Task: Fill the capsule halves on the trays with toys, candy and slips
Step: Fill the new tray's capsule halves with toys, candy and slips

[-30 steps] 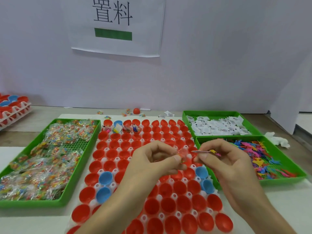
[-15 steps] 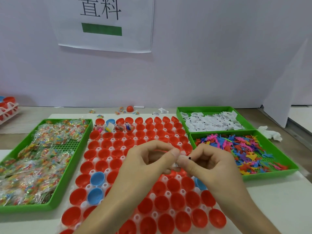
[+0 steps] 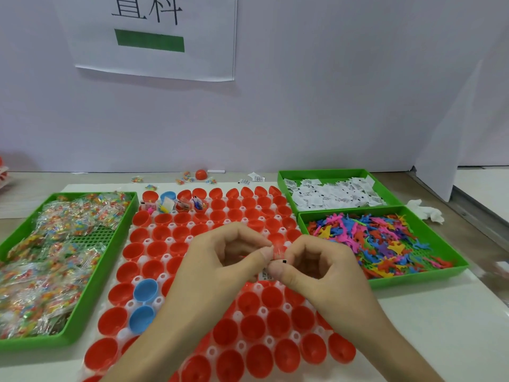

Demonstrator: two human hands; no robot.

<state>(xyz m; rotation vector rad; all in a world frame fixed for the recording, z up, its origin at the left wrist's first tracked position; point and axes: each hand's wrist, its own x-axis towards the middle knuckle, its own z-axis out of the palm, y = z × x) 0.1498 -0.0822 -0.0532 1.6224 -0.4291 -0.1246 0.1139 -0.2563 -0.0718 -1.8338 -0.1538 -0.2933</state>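
Red and blue plastic capsule halves [image 3: 249, 301] sit mouths-up in a white grid tray [image 3: 137, 279], flanked by green supply trays [image 3: 108, 260] within reach: candy packets [image 3: 55, 244] left, paper slips [image 3: 330, 193] and coloured toys [image 3: 380, 244] right. The left hand [image 3: 220, 266] and right hand [image 3: 325, 271] together pinch a clear packet [image 3: 277, 253] and printed slip [image 3: 265, 275] above mid-tray, seemingly bundling one filling.

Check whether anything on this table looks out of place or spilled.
Yes. Behind the capsule tray, a few candy packets, one red capsule half and two slips lie loose on the table, outside any tray. A crumpled white tissue lies right of the toy tray.
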